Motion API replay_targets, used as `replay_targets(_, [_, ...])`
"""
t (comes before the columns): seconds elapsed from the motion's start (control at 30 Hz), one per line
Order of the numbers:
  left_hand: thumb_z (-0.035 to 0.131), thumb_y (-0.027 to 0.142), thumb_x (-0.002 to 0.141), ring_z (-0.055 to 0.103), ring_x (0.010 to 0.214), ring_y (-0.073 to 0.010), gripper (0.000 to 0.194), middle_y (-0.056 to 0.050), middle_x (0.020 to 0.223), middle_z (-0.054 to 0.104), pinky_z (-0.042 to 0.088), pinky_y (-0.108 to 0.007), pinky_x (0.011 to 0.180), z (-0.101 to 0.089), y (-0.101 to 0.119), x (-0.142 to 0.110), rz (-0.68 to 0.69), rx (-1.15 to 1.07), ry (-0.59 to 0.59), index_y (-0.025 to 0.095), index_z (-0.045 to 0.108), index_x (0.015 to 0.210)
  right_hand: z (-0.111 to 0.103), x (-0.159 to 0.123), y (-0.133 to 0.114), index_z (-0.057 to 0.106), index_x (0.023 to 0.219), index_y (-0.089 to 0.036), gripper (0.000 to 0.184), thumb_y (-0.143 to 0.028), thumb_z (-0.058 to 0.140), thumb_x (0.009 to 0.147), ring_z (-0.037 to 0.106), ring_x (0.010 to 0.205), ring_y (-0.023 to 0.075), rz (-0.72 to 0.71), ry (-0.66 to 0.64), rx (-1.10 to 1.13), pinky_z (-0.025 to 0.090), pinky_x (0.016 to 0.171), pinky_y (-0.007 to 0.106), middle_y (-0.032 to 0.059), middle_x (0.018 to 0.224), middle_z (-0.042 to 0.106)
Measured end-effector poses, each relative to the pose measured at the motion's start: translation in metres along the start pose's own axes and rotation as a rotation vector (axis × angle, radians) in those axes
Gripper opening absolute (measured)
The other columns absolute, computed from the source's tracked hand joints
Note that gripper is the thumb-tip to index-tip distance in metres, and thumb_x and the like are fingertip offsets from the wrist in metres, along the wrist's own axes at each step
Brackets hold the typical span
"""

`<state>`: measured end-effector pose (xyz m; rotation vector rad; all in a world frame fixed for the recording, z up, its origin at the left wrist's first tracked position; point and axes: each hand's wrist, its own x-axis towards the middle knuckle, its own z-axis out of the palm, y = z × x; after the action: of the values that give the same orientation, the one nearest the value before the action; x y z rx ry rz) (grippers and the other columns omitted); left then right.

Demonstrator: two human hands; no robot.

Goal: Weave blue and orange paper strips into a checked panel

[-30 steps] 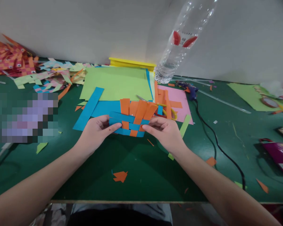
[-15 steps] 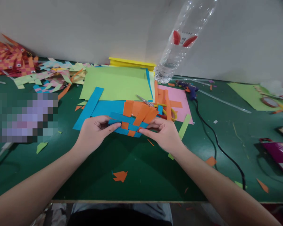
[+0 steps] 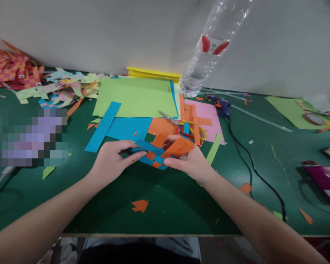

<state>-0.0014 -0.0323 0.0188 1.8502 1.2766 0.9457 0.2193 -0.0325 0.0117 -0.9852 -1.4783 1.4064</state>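
Between my two hands is a small weave of blue and orange paper strips, held above the green table. My left hand pinches the blue end on its left side, thumb on top. My right hand grips the other side, its thumb pressed on the woven squares and its fingers partly hidden behind. Loose orange strip ends fan up and to the right from the weave. Just behind it lie scissors with yellow handles, a blue paper sheet and a piece of orange paper.
A stack of green paper lies at the back, with a blue strip to its left. An upright plastic bottle stands behind. The glue gun trails a black cable on the right. Orange scraps lie near the front.
The weave has tilted, its right side dropping slightly nearer to me. My right hand has shifted its hold, with fingers now behind the orange strips. More orange paper and the scissors show behind.
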Motion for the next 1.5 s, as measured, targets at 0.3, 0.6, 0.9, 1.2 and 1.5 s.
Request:
replay_targets(0.3, [0.063, 0.036, 0.08, 0.056, 0.057, -0.0143, 0.02, 0.0, 0.065, 0.066, 0.043, -0.024, 0.052, 0.004, 0.001, -0.001, 0.034, 0.048, -0.155, 0.018, 0.069, 0.076, 0.003, -0.002, 0.006, 0.067, 0.072, -0.022, 0.02, -0.04, 0.076, 0.068, 0.063, 0.071, 0.0161, -0.015, 0.204, -0.155, 0.052, 0.07, 0.031, -0.0006, 0.074, 0.068])
replay_targets(0.6, [0.063, 0.037, 0.081, 0.059, 0.061, -0.016, 0.018, 0.0, 0.072, 0.068, 0.048, -0.026, 0.058, 0.001, 0.001, 0.0, 0.016, 0.024, -0.102, 0.021, 0.07, 0.078, 0.002, -0.001, 0.007, 0.069, 0.072, -0.021, 0.019, -0.039, 0.073, 0.072, 0.061, 0.064, 0.0142, 0.017, 0.231, -0.091, 0.051, 0.062, 0.029, -0.0009, 0.069, 0.067])
replay_targets(0.9, [0.063, 0.039, 0.081, 0.06, 0.061, -0.0156, 0.019, 0.0, 0.075, 0.07, 0.048, -0.024, 0.057, -0.002, -0.002, 0.0, 0.017, 0.06, -0.049, 0.021, 0.07, 0.084, -0.003, -0.001, -0.002, 0.068, 0.083, -0.02, 0.021, -0.037, 0.072, 0.072, 0.063, 0.067, 0.014, 0.054, 0.161, -0.129, 0.053, 0.062, 0.027, 0.0003, 0.076, 0.068])
replay_targets(1.2, [0.061, 0.03, 0.082, 0.063, 0.068, -0.0149, 0.011, -0.001, 0.079, 0.069, 0.05, -0.024, 0.069, -0.005, 0.004, 0.0, 0.204, 0.15, -0.073, 0.02, 0.067, 0.081, -0.006, 0.003, -0.008, 0.067, 0.083, -0.021, 0.013, -0.028, 0.072, 0.073, 0.067, 0.081, 0.015, -0.047, 0.098, -0.176, 0.054, 0.076, 0.03, 0.0013, 0.084, 0.071])
replay_targets(1.5, [0.065, 0.032, 0.081, 0.066, 0.077, -0.0178, 0.015, -0.001, 0.089, 0.071, 0.052, -0.027, 0.076, -0.003, 0.0, -0.003, 0.183, 0.167, 0.076, 0.022, 0.068, 0.092, -0.004, -0.003, -0.009, 0.072, 0.082, -0.023, 0.008, -0.028, 0.069, 0.077, 0.068, 0.077, 0.0164, -0.148, 0.121, -0.467, 0.056, 0.075, 0.031, 0.0006, 0.082, 0.073])
